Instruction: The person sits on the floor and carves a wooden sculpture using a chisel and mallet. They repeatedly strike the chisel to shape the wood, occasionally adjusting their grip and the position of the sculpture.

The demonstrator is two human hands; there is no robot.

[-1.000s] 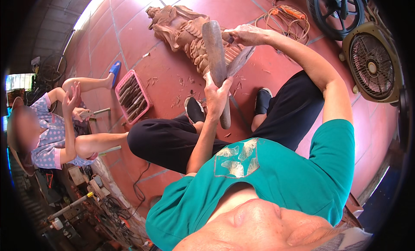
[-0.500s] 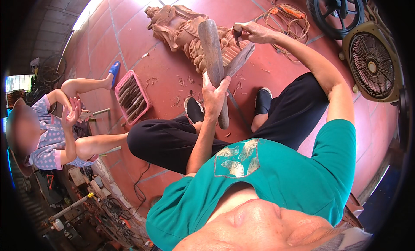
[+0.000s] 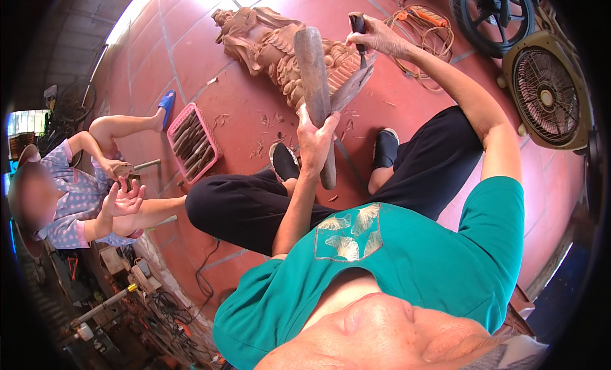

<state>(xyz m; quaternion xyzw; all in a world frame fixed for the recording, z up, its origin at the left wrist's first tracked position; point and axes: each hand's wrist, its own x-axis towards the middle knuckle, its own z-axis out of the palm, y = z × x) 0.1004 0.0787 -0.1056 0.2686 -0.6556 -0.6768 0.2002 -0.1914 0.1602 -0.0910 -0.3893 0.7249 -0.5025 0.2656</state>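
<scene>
My left hand [image 3: 314,141] is closed round a long, worn grey wooden club [image 3: 312,67]. A second flat grey piece [image 3: 351,88], wood or stone, crosses behind the club at a slant; whether my fingers also grip it is hidden. My right hand [image 3: 382,39] grips a chisel [image 3: 358,26] by its dark handle. The chisel stands nearly upright, its tip at the far end of the slanted piece. Beyond both hands a carved brown wooden statue [image 3: 254,42] lies on the floor, partly covered by the club.
Wood chips [image 3: 261,144] lie on the red tiled floor [image 3: 159,64]. A pink basket [image 3: 215,155] of chisel-like tools is at left, beside a seated person [image 3: 83,192] with raised hands. At right are a box fan [image 3: 547,96], a wheel [image 3: 496,16] and an orange cord [image 3: 423,16].
My right hand has shifted slightly right and turned the chisel upright, so its handle and shank now show. My left hand stays put. The seated person's hands have moved apart.
</scene>
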